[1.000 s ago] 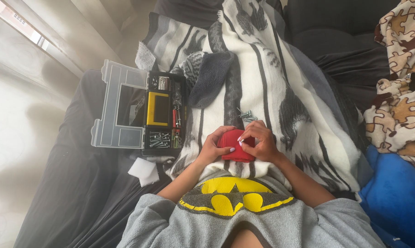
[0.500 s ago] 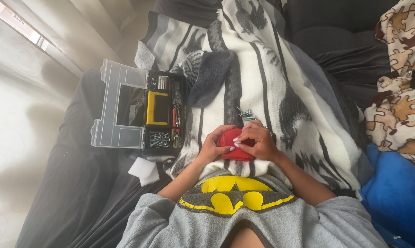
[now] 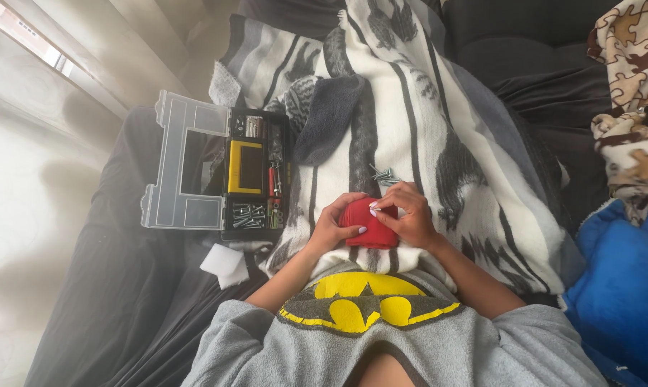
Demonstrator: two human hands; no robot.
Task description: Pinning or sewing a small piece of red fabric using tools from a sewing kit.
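Fingers (image 3: pixel 340 212) of the left hand (image 3: pixel 331 228) curl around the 9 o'clock side of a small red block (image 3: pixel 367 228), thumb laid on its near face, the grip closed on it. Fingertips (image 3: pixel 378 208) of the right hand (image 3: pixel 406 218) are bunched together and pressed down on the top edge of the same red block at about its 1 o'clock corner; whether they pinch a small part there cannot be told. Both hands touch the block, which rests in the person's lap on a white blanket with grey stripes and animal figures (image 3: pixel 424 136), just above the hem of a grey sweatshirt with a yellow emblem (image 3: pixel 370 315). A small heap of loose metal screws (image 3: pixel 383 175) lies on the blanket at 12 o'clock from the hands, near but apart from them. At 9 to 10 o'clock from the hands, a black organiser box (image 3: pixel 256 175) stands open beside the blanket on a dark sofa seat (image 3: pixel 109 287); its clear lid (image 3: pixel 184 165) is folded out to the 9 o'clock side, and its compartments hold a yellow insert, screws and red items. A white pad (image 3: pixel 224 265) lies at 6 o'clock from the box. A puzzle-patterned cloth (image 3: pixel 636 107) and a blue cushion (image 3: pixel 618 301) occupy the 3 o'clock edge.
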